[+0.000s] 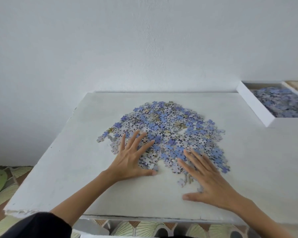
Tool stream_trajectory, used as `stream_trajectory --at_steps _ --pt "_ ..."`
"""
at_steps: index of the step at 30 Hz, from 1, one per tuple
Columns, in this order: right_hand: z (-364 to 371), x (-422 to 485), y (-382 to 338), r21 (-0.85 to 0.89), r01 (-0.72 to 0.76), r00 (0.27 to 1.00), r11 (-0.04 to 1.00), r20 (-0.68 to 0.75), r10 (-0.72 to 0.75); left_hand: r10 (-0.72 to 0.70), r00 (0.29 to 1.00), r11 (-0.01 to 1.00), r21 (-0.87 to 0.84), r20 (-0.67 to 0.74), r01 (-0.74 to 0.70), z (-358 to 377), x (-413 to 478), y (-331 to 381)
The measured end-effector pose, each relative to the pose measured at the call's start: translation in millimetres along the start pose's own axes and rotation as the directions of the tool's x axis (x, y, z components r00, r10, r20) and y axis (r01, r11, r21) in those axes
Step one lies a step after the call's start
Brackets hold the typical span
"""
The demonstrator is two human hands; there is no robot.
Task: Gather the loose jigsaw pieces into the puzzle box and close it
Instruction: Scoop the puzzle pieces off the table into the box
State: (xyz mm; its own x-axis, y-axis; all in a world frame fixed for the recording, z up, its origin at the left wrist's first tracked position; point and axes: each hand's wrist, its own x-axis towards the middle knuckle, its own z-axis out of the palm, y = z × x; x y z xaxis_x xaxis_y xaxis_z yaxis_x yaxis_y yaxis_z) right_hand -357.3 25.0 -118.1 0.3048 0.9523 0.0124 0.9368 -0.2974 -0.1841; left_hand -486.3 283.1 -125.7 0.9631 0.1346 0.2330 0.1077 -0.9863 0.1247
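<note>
Left grip (131,157), right grip (208,179) spread flat on white table (72,162) — pale wall (144,40) behind.

black sleeve (41,224) at left elbow, bare forearms (86,191)

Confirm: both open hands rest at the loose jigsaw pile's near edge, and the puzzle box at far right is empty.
Not empty: head view shows the puzzle box holding jigsaw pieces. Left hand and right hand do rest at the near edge of the loose pile.

A home room, by the look of it: a plain white wall (144,40), a white bench (58,169), and leaf-patterned floor covering (2,182) at lower left.
</note>
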Motion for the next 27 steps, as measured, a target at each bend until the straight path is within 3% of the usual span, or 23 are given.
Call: stream_trajectory --at_steps 5,9,14,18,20,24,27 --pt "4.7 16.8 1.3 -0.038 -0.008 0.995 0.999 -0.100 0.004 -0.007 1.000 1.000 -0.012 0.006 0.007 2.6 5.9 1.7" --pt "3.7 36.6 9.1 0.078 -0.076 0.990 0.994 -0.116 0.085 -0.043 0.997 0.994 -0.101 -0.066 0.036 -3.2 12.6 0.2" --pt "-11.4 40.6 43.8 0.364 -0.282 0.896 0.888 -0.231 0.379 -0.343 0.922 0.905 -0.328 -0.180 0.272 -19.1 21.1 -41.3" --pt "-13.8 51.1 79.1 0.469 -0.386 0.813 0.794 -0.234 0.533 -0.586 0.810 0.772 -0.329 -0.035 0.544 -17.9 25.8 -74.0" --pt "-11.1 63.1 80.7 0.481 -0.372 0.809 0.794 -0.251 0.531 -0.590 0.808 0.772 -0.292 0.003 0.565 -14.6 30.2 -74.4" --pt "-6.8 83.8 69.2 0.423 -0.359 0.836 0.832 -0.250 0.488 -0.470 0.882 0.844 -0.278 0.029 0.459 -7.5 44.7 -59.4" --pt "-8.7 90.6 66.5 0.517 -0.317 0.842 0.795 -0.232 0.487 -0.418 0.908 0.867 -0.286 0.025 0.407 -3.0 55.3 -50.8"
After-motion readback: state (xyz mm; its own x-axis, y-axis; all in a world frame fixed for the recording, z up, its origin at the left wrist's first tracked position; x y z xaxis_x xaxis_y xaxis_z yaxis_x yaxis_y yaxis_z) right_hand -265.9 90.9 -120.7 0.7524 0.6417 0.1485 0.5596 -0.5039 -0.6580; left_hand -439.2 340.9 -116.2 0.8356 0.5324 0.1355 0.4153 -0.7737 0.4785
